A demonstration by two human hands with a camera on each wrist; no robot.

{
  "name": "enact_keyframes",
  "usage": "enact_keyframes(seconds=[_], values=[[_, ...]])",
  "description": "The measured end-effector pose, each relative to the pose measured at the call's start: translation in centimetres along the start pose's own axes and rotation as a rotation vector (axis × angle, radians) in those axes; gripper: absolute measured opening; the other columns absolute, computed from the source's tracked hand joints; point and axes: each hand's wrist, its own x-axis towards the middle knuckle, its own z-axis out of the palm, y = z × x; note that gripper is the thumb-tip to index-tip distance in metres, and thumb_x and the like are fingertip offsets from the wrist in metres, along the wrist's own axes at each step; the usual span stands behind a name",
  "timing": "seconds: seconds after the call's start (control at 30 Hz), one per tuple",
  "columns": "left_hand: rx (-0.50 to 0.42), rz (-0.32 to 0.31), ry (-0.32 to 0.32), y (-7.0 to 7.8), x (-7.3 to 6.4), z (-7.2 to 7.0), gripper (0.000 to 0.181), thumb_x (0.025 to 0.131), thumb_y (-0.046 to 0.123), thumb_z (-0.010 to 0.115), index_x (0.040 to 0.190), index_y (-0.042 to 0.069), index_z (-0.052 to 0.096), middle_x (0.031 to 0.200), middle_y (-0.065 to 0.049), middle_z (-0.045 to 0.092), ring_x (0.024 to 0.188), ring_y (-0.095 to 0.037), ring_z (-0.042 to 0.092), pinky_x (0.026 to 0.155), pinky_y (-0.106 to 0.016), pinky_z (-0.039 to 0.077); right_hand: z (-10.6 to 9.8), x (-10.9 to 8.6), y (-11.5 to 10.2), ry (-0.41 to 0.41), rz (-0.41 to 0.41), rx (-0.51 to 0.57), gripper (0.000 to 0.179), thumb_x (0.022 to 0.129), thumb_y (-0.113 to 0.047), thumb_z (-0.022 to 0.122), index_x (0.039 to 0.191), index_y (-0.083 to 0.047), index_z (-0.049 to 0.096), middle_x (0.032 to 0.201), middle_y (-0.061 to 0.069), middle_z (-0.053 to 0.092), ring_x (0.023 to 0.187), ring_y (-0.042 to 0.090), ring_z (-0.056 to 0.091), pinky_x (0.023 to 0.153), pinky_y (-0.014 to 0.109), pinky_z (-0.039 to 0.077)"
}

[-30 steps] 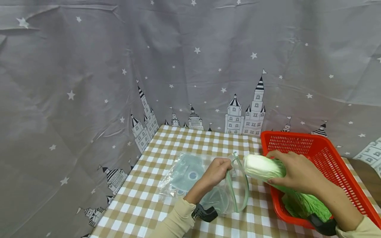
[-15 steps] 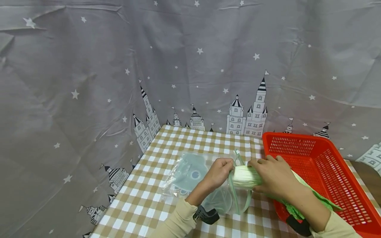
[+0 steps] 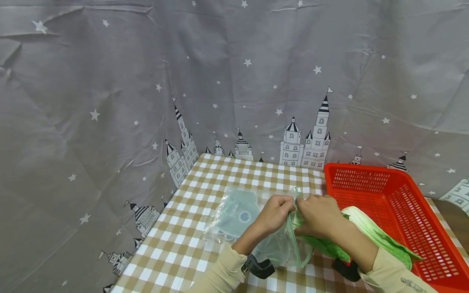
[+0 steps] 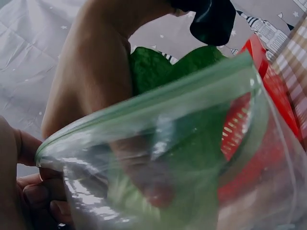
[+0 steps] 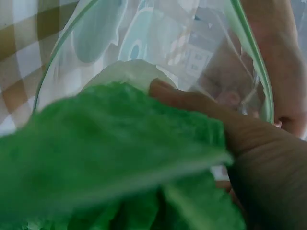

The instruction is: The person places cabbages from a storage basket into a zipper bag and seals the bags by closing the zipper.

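My left hand pinches the upper rim of a clear zip bag with a pale green seal and a cartoon print, held open at its right end. My right hand grips a napa cabbage, its fingers inside the bag's mouth. In the right wrist view, the pale base of the cabbage is within the bag, the thumb lies along it, and green leaves fill the foreground. Through the clear film in the left wrist view, a right fingertip and green leaf show. Leaves trail outside towards the basket.
A red perforated plastic basket stands at the right, with trailing leaves across its left side. A brown-and-white checked cloth covers the table. A grey curtain with stars and castles hangs behind.
My right hand has moved left from the basket with the cabbage, bringing its pale base into the bag's mouth. My left hand keeps its hold on the rim.
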Motion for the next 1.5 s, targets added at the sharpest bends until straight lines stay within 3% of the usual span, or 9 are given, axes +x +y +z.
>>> enact_keyframes(seconds=[0.17,0.33,0.57,0.83,1.03,1.17,1.3,1.5], values=[[-0.067,-0.001,-0.013,0.3,0.0,-0.2,0.031,0.085,0.006,0.048,0.057,0.010,0.035,0.052,0.006,0.027,0.048,-0.006,0.025,0.049,-0.022,0.025,0.1,0.2,-0.1,-0.042,0.045,0.115,0.035,0.065,-0.037,0.083,0.077,-0.014,0.060,0.068,0.002,0.056,0.061,0.023,0.057,0.045,0.041,0.043],[-0.130,0.012,-0.031,0.7,-0.2,-0.8,0.033,0.088,0.003,0.046,0.059,0.009,0.033,0.053,0.005,0.028,0.046,-0.006,0.025,0.047,-0.022,0.024,-0.4,0.0,0.8,-0.103,0.090,0.263,0.023,0.078,-0.034,0.080,0.081,-0.015,0.068,0.074,-0.002,0.061,0.061,0.016,0.055,0.049,0.039,0.044],[-0.150,0.046,-0.011,1.2,-0.3,-1.5,0.031,0.085,0.002,0.045,0.059,0.008,0.029,0.055,0.004,0.026,0.046,-0.007,0.024,0.048,-0.023,0.024,-0.4,0.5,3.7,-0.090,0.095,0.493,0.020,0.087,-0.021,0.073,0.069,-0.014,0.068,0.058,-0.006,0.057,0.049,0.011,0.051,0.050,0.033,0.043],[-0.192,0.074,-0.022,2.3,-0.7,-1.9,0.032,0.087,0.001,0.043,0.060,0.008,0.027,0.054,0.004,0.022,0.046,-0.008,0.021,0.047,-0.023,0.022,1.0,1.0,4.5,-0.256,0.013,0.682,0.014,0.085,-0.020,0.076,0.074,-0.011,0.072,0.062,-0.005,0.062,0.044,0.015,0.056,0.047,0.031,0.048],[-0.280,0.084,-0.039,3.0,-1.1,-2.4,0.026,0.086,0.002,0.042,0.062,0.004,0.033,0.055,0.005,0.029,0.047,-0.007,0.027,0.048,-0.022,0.025,1.8,0.8,4.2,-0.234,-0.079,0.702,0.038,0.089,-0.011,0.070,0.055,-0.017,0.053,0.050,-0.014,0.036,0.043,0.003,0.034,0.045,0.022,0.034],[-0.311,0.101,-0.011,3.0,-1.2,-3.5,0.025,0.085,0.002,0.042,0.062,0.002,0.033,0.056,0.004,0.029,0.049,-0.009,0.027,0.049,-0.023,0.026,0.6,0.1,4.1,-0.257,-0.099,0.800,0.036,0.090,-0.009,0.067,0.056,-0.010,0.053,0.050,-0.012,0.040,0.042,0.004,0.039,0.043,0.023,0.037],[-0.308,0.129,0.060,3.3,-1.1,-5.1,0.025,0.085,0.002,0.042,0.062,0.002,0.033,0.057,0.003,0.029,0.049,-0.010,0.026,0.050,-0.023,0.026,-1.7,-0.6,4.4,-0.288,-0.071,0.919,0.028,0.092,-0.010,0.063,0.064,-0.007,0.058,0.059,-0.005,0.047,0.045,0.007,0.044,0.045,0.024,0.040],[-0.256,0.203,0.133,5.0,-0.8,-7.2,0.024,0.085,0.001,0.041,0.063,-0.001,0.035,0.056,0.001,0.030,0.051,-0.012,0.027,0.052,-0.025,0.028,-5.0,-1.0,4.8,-0.196,-0.022,0.979,0.022,0.097,-0.010,0.055,0.076,-0.005,0.059,0.065,0.002,0.052,0.054,0.012,0.051,0.049,0.027,0.044]])
